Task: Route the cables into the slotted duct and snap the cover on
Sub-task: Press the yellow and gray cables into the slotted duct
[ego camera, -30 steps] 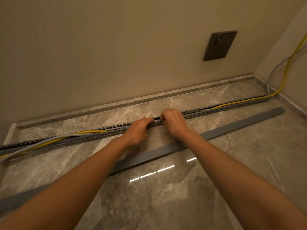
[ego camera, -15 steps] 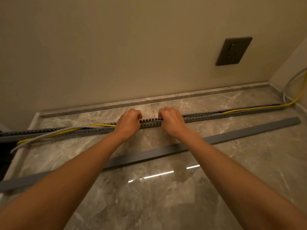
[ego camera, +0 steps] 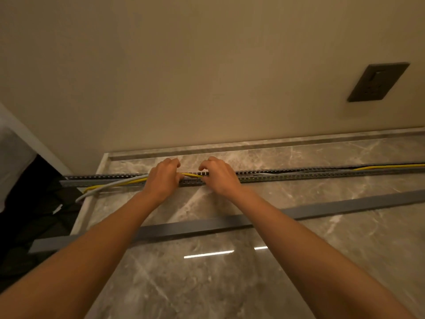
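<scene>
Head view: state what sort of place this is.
Probably a finished indoor room, at a corner: polished grey marble surface, plain beige wall bearing a dark socket plate.

Plain beige wall, warm dim light. Dark socket plate on wall, upper right. Glossy grey-brown marble floor with pale veins; low stone skirting along wall base.

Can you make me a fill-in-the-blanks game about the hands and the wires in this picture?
1. Both hands, left hand and right hand, press on the grey slotted plastic duct lying on the ____ floor.
2. Next to the pale grey cable runs a ____ cable.
3. The long flat grey cover strip lies ____ the duct, nearer the person.

Answers: marble; yellow; beside
</scene>
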`<action>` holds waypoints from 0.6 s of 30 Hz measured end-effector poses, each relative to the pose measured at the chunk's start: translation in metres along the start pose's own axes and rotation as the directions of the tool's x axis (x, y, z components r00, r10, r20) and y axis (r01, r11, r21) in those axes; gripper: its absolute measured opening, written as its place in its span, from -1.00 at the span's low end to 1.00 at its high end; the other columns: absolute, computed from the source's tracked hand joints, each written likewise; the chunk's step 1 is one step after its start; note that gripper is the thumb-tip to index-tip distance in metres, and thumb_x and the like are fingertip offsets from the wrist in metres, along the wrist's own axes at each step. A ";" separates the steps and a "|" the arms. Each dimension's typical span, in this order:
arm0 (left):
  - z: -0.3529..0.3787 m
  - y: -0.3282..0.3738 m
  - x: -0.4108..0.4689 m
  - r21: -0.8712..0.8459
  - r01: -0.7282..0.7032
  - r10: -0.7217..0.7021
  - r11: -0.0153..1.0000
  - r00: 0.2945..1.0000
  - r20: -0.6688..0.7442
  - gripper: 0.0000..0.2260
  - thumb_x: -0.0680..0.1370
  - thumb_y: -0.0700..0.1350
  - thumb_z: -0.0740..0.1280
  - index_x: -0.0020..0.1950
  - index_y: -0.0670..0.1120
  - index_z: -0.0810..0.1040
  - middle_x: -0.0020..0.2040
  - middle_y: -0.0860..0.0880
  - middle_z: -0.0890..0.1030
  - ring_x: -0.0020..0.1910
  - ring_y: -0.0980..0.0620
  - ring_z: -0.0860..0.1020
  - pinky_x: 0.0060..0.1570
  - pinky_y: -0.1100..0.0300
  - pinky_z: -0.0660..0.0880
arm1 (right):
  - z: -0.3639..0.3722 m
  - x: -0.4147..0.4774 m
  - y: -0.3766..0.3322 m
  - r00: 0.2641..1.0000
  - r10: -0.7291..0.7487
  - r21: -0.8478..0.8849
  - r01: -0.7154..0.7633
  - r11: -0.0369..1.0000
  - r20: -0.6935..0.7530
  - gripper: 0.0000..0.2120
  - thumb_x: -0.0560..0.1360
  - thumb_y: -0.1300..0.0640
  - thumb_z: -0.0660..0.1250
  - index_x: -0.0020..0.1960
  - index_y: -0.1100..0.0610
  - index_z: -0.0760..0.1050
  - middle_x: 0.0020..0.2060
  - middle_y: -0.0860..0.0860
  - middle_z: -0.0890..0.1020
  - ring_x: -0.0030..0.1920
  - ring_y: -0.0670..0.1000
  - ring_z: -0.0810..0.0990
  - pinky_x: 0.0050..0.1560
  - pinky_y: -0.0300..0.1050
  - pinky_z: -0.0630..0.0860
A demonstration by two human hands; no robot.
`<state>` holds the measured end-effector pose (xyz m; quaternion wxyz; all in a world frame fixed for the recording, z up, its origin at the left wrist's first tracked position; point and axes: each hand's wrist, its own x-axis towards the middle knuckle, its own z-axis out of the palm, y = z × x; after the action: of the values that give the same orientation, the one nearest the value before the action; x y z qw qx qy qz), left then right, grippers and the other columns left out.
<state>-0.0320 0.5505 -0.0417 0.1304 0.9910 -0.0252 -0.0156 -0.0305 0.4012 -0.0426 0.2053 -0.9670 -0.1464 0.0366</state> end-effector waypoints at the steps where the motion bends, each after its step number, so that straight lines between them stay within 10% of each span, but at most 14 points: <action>1: -0.002 -0.007 -0.001 0.003 -0.027 0.027 1.000 1.000 0.004 -0.72 0.56 -0.15 0.30 0.24 -0.22 0.47 0.23 -0.20 0.52 0.21 -0.17 0.48 0.14 0.00 0.43 | 0.004 0.003 -0.008 1.000 -0.006 0.006 0.006 1.000 0.001 -0.72 0.52 0.26 0.29 0.22 0.19 0.50 0.20 0.16 0.52 0.17 0.18 0.52 0.14 0.02 0.46; 12: -0.023 -0.060 0.006 -0.108 -0.125 0.135 0.986 0.987 0.082 -0.86 0.54 -0.12 0.34 0.01 -0.15 0.63 0.01 -0.17 0.66 0.01 -0.12 0.58 0.00 0.02 0.52 | 0.021 0.008 -0.042 0.988 0.131 -0.004 -0.132 0.991 -0.087 -0.80 0.51 0.34 0.26 0.10 0.22 0.54 0.10 0.15 0.55 0.14 0.15 0.49 0.04 0.01 0.46; 18: -0.034 -0.062 0.012 0.135 -0.335 0.317 0.932 0.938 0.142 -0.86 0.53 -0.28 0.25 0.06 -0.17 0.52 0.10 -0.17 0.59 0.05 -0.18 0.54 -0.11 0.02 0.45 | 0.019 0.015 -0.045 0.981 0.189 -0.024 -0.190 0.982 -0.049 -0.78 0.49 0.34 0.28 0.10 0.18 0.56 0.11 0.14 0.56 0.13 0.14 0.53 0.03 -0.04 0.46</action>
<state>-0.0160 0.6183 -0.0251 0.0510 0.9776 -0.1982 -0.0501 -0.0309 0.4525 -0.0416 0.1905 -0.9799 -0.0495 0.0313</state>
